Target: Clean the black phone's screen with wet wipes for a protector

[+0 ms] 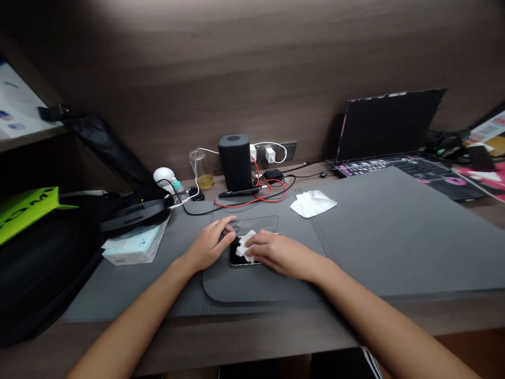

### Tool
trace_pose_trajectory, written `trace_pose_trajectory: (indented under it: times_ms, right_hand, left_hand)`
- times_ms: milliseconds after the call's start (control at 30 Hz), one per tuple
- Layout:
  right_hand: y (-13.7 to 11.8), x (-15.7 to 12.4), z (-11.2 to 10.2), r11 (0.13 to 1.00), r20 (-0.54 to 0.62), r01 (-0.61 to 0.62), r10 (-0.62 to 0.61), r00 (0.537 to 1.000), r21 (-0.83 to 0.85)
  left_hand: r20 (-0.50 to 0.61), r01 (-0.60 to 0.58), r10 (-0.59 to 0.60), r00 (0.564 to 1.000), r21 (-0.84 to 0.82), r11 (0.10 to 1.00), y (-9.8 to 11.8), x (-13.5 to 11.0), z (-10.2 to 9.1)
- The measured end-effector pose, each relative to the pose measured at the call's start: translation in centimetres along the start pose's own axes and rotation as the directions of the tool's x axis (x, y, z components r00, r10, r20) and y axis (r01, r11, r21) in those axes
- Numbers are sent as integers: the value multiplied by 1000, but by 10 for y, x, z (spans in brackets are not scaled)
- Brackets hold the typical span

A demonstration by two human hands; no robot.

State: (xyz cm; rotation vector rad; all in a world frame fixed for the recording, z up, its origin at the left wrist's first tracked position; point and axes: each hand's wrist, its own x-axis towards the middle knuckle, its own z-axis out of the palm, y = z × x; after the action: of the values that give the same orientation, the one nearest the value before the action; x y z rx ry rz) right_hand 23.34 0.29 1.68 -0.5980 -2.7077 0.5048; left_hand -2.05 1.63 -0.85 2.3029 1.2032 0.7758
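Note:
A dark smartphone (235, 259) lies flat on the grey desk mat, screen up. My right hand (282, 253) pinches a crumpled white tissue (247, 246) and presses it on the phone's screen, covering much of its right side. At the phone's upper left corner is my left hand (211, 243), thumb and index finger spread apart, with the thumb tip at the phone's edge. Whether it touches the phone I cannot tell. Just behind the phone lies a clear glass screen protector (260, 223), its left end near my left fingers.
A second white tissue (313, 203) lies right of the phone. Left is a tissue pack (136, 245) beside a black bag (47, 268). Behind stand a glass cup (202, 171), a black speaker (235, 163) and a red cable (276, 197). An open laptop (390, 129) stands at the right.

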Motion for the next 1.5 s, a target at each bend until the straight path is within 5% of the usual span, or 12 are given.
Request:
trace_pose_trajectory:
  times_ms: [567,800,1100,1267,1500]
  right_hand:
    - [0,-25,-7,1000,20,-1,1,1000,15]
    - [5,-67,-26,978,-16,-201,203,979,61]
    - [43,-89,-57,941,-284,-300,248,926,-155]
    - [59,-86,-56,913,-278,-340,274,921,-226]
    - [24,-32,-60,933,-343,-332,269,900,-139]
  left_hand:
    - [6,-4,4,1000,6,1000,0,1,0]
    - [16,-8,7,1000,9,1000,2,2,-1]
    - [22,-20,20,1000,4,1000,4,1,-3]
    - [4,-80,80,997,42,996,6,2,-3]
    - [-22,-205,208,978,90,975,5,4,-2]
